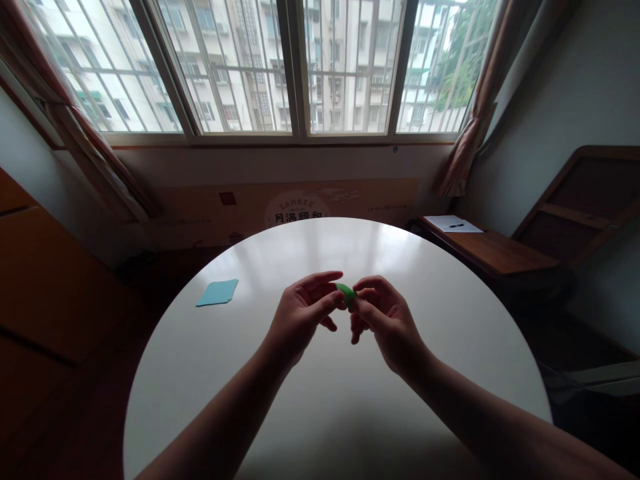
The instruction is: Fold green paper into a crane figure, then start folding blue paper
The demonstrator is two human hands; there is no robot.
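Both hands [345, 313] pinch a small, folded green paper piece [345, 293].

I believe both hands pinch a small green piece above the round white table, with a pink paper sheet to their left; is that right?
Not quite: the head view shows the paper sheet is light blue, not pink. Otherwise yes: the left hand and right hand pinch the small green piece above the round white table, the sheet to their left.
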